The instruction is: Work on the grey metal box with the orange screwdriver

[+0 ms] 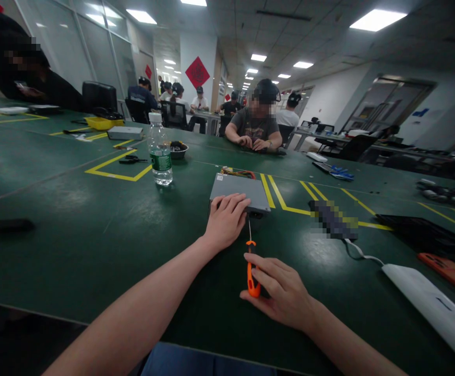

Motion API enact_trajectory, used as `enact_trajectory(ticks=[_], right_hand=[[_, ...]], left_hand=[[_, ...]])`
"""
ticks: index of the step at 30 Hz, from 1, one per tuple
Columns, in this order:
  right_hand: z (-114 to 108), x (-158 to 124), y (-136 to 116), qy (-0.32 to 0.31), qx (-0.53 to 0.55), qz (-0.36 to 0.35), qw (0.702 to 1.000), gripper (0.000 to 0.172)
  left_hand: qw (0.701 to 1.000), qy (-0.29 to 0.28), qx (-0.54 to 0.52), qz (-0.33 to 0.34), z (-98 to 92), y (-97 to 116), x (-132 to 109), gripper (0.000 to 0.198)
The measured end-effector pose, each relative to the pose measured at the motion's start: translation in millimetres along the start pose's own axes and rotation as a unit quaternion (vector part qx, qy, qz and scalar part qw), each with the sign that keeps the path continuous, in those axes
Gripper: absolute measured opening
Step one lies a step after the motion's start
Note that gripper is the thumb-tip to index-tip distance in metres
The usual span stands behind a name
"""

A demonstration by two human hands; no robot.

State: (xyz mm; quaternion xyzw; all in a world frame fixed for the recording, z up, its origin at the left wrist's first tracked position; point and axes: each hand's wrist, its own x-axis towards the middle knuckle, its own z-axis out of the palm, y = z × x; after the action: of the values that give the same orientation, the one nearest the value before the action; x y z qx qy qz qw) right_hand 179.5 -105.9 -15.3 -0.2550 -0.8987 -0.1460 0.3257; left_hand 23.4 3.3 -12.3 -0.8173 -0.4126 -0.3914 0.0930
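Note:
A grey metal computer power supply (237, 188) lies flat on the green table, its bundle of coloured wires at the far side. Over its near edge curls my left hand (227, 219), fingers together on the top and holding it; the thumb is hidden. My right hand (278, 287) is closed round the orange and black handle of a screwdriver (253, 279). The thin shaft points away from me, its tip at the near side of the power supply by a dark socket. Whether the tip sits in a screw is too small to tell.
A water bottle (159, 156) stands left of the power supply, with a metal bowl (179, 152) behind it. To the right lie a blurred dark device (333, 219), a white cabled device (427, 308) and an orange phone (450, 271). A person (256, 122) works across the table.

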Motion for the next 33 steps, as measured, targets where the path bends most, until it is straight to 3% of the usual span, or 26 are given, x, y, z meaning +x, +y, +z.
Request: enact_trajectory(ticks=[4,10,17,23,30,33], right_hand=[[-3,3,0,-0.06,-0.011,-0.011,0.998,0.03],[-1,0,3,0.034,-0.012,-0.007,0.999,0.027],[-5,6,-1,-0.076,-0.024,-0.023,0.997,0.03],[-4,1,2,0.006,-0.003,-0.034,0.999,0.023],[-10,5,0,-0.089,0.021,-0.005,0.996,0.033],[-12,5,2,-0.06,-0.005,-0.023,0.998,0.029]], left_hand=[[1.0,0.0,0.001,0.0,0.6,-1,0,0.031],[1.0,0.0,-0.002,-0.002,0.4,-1,0,0.03],[1.0,0.004,-0.012,-0.006,0.7,-1,0,0.028],[1.0,0.004,-0.017,-0.008,0.1,1,1,0.028],[1.0,0.008,-0.014,-0.008,-0.5,1,0,0.029],[1.0,0.003,-0.008,-0.005,-0.8,1,0,0.028]])
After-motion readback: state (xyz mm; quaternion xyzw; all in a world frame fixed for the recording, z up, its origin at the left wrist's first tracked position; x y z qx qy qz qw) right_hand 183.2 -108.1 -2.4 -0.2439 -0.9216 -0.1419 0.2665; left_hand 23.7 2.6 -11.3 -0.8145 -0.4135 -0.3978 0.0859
